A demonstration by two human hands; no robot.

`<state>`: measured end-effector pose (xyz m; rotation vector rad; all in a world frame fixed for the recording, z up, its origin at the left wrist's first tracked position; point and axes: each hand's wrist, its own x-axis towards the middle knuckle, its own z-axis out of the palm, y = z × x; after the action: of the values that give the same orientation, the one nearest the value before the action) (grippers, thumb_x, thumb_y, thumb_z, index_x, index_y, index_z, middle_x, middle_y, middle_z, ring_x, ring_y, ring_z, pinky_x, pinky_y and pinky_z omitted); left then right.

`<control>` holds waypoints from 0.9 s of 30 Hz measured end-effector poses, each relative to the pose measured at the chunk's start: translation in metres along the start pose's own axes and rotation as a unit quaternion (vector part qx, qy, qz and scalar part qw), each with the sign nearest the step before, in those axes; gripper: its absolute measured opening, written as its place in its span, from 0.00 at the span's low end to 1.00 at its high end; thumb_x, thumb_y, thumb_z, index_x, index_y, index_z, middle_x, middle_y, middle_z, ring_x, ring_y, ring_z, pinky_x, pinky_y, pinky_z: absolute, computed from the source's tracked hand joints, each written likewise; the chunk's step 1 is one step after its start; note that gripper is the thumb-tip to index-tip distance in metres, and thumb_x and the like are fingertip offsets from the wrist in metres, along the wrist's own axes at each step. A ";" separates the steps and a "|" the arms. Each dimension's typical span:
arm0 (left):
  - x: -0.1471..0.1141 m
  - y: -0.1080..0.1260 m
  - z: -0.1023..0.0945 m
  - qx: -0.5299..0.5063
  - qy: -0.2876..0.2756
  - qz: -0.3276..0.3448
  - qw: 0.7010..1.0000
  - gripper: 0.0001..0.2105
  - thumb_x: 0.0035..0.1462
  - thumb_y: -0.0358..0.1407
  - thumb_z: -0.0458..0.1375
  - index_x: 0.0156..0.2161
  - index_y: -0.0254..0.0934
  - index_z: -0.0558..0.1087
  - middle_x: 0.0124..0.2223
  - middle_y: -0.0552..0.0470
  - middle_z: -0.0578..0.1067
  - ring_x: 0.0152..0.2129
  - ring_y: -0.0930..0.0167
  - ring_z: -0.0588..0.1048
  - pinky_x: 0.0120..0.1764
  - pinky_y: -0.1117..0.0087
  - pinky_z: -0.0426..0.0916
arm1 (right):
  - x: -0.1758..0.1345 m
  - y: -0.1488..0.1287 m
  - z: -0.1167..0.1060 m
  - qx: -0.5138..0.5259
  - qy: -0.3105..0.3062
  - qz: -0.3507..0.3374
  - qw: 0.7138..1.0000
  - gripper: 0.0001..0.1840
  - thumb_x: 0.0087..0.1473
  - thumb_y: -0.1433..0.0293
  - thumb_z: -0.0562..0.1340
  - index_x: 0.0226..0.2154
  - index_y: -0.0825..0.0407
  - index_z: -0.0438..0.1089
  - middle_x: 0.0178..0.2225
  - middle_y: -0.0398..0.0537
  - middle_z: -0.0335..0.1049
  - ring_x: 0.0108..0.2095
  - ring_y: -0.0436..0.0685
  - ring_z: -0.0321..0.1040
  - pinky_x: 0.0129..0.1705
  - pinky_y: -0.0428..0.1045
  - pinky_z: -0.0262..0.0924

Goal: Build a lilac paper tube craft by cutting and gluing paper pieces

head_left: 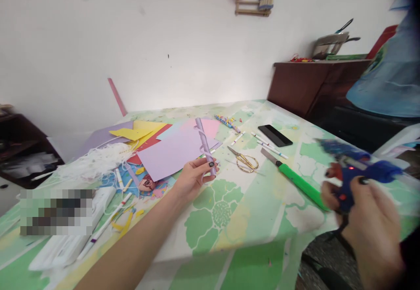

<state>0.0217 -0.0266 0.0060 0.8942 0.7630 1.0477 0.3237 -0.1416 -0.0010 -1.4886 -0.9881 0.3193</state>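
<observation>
Between the fingers of my left hand [197,172] is a rolled purple paper tube [204,139], held upright, with a thin strip curling around it. My right hand [370,220] grips a blue glue gun [351,167] with a small red light, off the table's right side and blurred. Beyond my left hand lies a light purple paper sheet [170,152] over other coloured sheets. Gold-handled scissors [246,162] rest open to the right of the tube. A green utility knife [300,183] lies between the scissors and the glue gun.
A black phone [274,135] and several markers [271,148] lie toward the right edge. White yarn [95,163] is heaped at left, near a white plastic tray [62,246]. A decorated blue paper roll [227,124] sits farther back. A water jug [387,75] stands at right.
</observation>
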 end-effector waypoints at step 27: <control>-0.002 -0.003 0.000 -0.029 -0.067 -0.006 0.997 0.10 0.43 0.31 0.66 0.34 0.31 0.77 0.29 0.51 0.76 0.24 0.77 0.73 0.26 0.79 0.70 | -0.089 -0.027 0.114 0.240 -0.337 0.043 0.909 0.18 0.59 0.56 0.50 0.32 0.54 0.63 0.15 0.36 0.51 0.16 0.46 0.47 0.20 0.46 0.42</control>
<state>0.0225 -0.0292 0.0035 0.8989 0.6219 0.9838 0.1795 -0.1322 -0.0308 -0.9684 -1.2615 1.1145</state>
